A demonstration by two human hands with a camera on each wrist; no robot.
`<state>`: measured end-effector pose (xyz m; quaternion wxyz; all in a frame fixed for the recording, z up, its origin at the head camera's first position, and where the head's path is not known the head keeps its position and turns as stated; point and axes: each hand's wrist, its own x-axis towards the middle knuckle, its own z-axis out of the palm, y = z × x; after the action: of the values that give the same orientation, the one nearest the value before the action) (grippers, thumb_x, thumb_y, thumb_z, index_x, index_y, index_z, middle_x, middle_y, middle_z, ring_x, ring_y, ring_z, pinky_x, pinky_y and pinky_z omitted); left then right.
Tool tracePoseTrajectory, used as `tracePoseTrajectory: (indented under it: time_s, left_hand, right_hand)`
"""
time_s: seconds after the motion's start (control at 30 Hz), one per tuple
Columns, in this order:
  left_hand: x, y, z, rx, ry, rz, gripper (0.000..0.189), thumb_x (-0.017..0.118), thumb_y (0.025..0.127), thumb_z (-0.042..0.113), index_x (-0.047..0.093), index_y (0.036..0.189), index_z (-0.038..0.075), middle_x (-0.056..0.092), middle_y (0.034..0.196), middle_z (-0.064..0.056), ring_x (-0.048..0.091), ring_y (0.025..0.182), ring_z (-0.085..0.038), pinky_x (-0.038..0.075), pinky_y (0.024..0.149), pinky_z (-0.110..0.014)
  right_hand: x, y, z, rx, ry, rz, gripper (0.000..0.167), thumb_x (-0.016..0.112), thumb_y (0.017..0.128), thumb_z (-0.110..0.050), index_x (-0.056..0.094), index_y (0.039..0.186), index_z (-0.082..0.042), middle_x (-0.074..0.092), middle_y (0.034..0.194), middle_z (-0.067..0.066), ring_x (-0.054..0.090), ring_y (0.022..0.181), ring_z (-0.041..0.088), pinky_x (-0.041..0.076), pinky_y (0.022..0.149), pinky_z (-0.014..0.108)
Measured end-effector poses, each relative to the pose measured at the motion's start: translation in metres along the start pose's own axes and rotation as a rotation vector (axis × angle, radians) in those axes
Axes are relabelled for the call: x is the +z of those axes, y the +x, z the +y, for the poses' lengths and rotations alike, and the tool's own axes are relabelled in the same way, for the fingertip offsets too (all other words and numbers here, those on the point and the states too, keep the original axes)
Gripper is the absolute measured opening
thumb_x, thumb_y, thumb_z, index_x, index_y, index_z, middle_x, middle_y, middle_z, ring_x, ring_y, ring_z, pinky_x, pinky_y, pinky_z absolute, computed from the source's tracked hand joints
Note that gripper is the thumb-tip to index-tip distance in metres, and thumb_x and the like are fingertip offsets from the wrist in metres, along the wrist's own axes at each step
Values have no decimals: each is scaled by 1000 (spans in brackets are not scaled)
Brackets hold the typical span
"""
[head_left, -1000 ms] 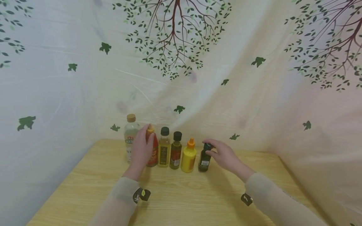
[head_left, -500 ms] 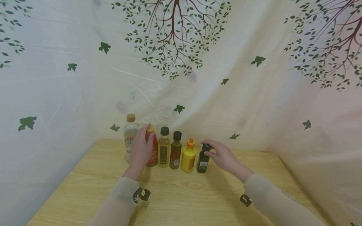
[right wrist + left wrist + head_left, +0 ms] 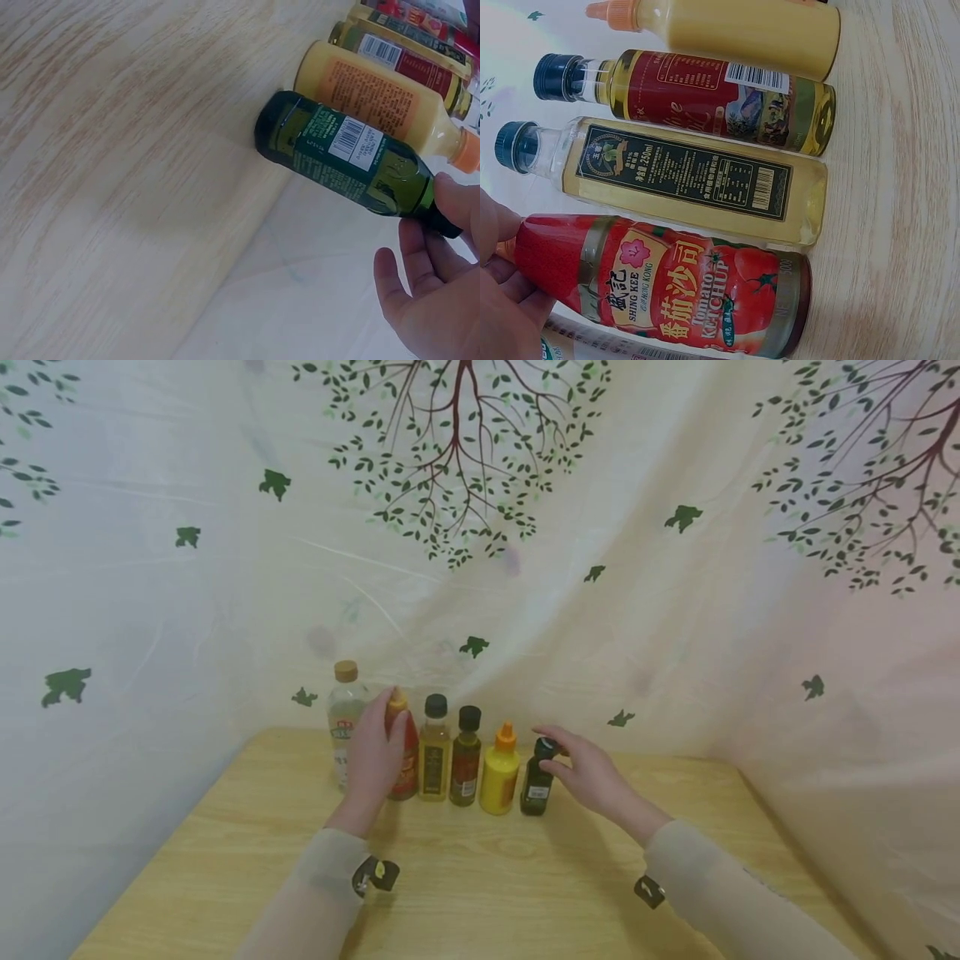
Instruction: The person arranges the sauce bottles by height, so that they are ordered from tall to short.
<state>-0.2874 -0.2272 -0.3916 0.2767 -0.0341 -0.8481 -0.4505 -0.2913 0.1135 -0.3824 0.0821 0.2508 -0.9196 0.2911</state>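
Observation:
My left hand point(image 3: 373, 750) holds a red tomato ketchup bottle point(image 3: 667, 285) by its narrow top, fingers and thumb around the nozzle end. At the other end of the row, my right hand point(image 3: 596, 778) pinches the dark neck of a small green glass bottle point(image 3: 341, 154) between thumb and fingers. That bottle stands upright on the table, just right of a yellow squeeze bottle point(image 3: 499, 783) with an orange nozzle. Between the hands also stand a clear bottle of pale oil point(image 3: 682, 180) and an olive oil bottle point(image 3: 705, 101) with a red label, both black-capped.
A large clear bottle point(image 3: 346, 702) with a tan cap stands at the row's left end, partly hidden by the left hand. The wooden table point(image 3: 480, 893) extends in front of the bottles. Behind it hangs a pale leaf-printed curtain point(image 3: 555, 635).
My right hand has shifted the small green bottle slightly left, nearer the yellow squeeze bottle. The left hand stays on the ketchup bottle.

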Motion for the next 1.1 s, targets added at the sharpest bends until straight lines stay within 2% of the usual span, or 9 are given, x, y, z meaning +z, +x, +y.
tracePoseTrajectory:
  time_s: [0.27, 0.53, 0.73, 0.9, 1.1]
  left_hand:
    - [-2, -3, -3, 17, 10, -3, 50, 57, 116, 16, 47, 163, 1, 58, 155, -24, 55, 143, -42, 45, 122, -60]
    - [-7, -11, -9, -1, -11, 5, 50, 58, 116, 15, 47, 164, 5, 56, 160, -20, 54, 146, -40, 44, 124, -58]
    - [-11, -14, -10, -14, -3, 12, 51, 58, 116, 17, 46, 164, 5, 57, 158, -21, 55, 145, -40, 44, 124, -58]
    - [-15, -15, -8, -16, 0, 28, 56, 59, 115, 15, 41, 168, 5, 53, 162, -22, 51, 149, -41, 42, 125, -59]
    - [-20, -18, -4, 14, 27, 53, 60, 60, 115, 17, 38, 169, 4, 49, 166, -22, 48, 152, -42, 40, 126, -61]
  right_hand:
    - [4, -9, 5, -28, 30, 64, 66, 79, 103, -8, 50, 163, -5, 59, 159, 20, 67, 127, 39, 53, 113, 60]
    - [5, -24, 7, -35, 30, 111, 67, 79, 104, -9, 50, 163, -6, 67, 146, 20, 64, 131, 42, 53, 113, 61]
    - [4, -30, 9, -20, -3, 134, 67, 80, 103, -10, 50, 163, -5, 69, 143, 20, 65, 130, 43, 53, 112, 62]
    - [4, -34, 9, 5, -37, 134, 67, 81, 103, -15, 50, 163, -7, 70, 142, 19, 64, 131, 43, 53, 111, 66]
    - [1, -37, 2, 27, -108, 164, 67, 81, 103, -20, 52, 162, -9, 70, 140, 16, 62, 131, 44, 54, 106, 69]
